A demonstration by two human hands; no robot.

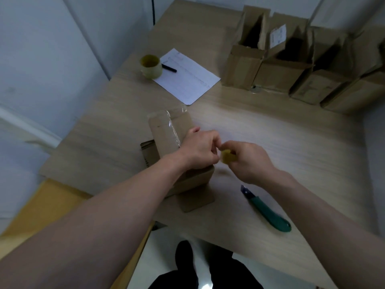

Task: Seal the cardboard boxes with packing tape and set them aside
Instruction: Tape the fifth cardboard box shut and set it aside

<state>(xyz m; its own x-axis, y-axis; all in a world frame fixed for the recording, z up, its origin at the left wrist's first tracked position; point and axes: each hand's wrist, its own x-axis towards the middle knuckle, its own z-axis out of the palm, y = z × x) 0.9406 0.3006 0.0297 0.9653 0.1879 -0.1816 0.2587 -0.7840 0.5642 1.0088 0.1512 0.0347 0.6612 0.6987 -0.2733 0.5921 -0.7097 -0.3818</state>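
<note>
Between the two hands, just right of the box, sits a small yellowish wad of tape (227,157), pinched in the curled fingers of the right hand (249,161); the left hand (200,150) meets it with fingertips bent, seemingly picking at the same scrap, though blur hides the exact grip. The left wrist lies over the cardboard box (177,147), which has a clear strip of tape (174,127) along its top seam, so sealing looks nearly done and this reads as clearing an offcut. Next, probably, is smoothing the loose far end and moving the box aside. A green utility knife (268,211) lies near the right forearm; the tape roll (150,66) stands well away beside a paper sheet (187,80), open boxes (291,65) beyond.
</note>
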